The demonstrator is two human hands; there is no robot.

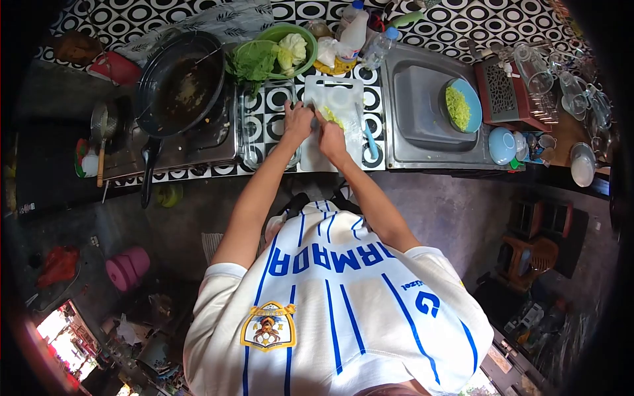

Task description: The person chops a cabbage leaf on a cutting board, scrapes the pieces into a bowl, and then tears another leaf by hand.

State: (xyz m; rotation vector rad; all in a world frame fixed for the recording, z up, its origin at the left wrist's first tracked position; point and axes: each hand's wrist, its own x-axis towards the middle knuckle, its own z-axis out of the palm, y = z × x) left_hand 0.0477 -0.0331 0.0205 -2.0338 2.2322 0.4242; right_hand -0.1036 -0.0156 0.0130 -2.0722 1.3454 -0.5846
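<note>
Head view: I am working with both hands low over the white cutting board [319, 158] on the tabletop [374, 99]. My right hand [331, 136] is resting beside the cut yellow-green pieces [334, 118] on the board; my left hand [298, 121] is bending at its left edge. I cannot tell whether either is gripping anything. For control, I should be keeping fingertips tucked, pieces centred, and the blue-handled utensil [371, 141] lying clear at right.
</note>
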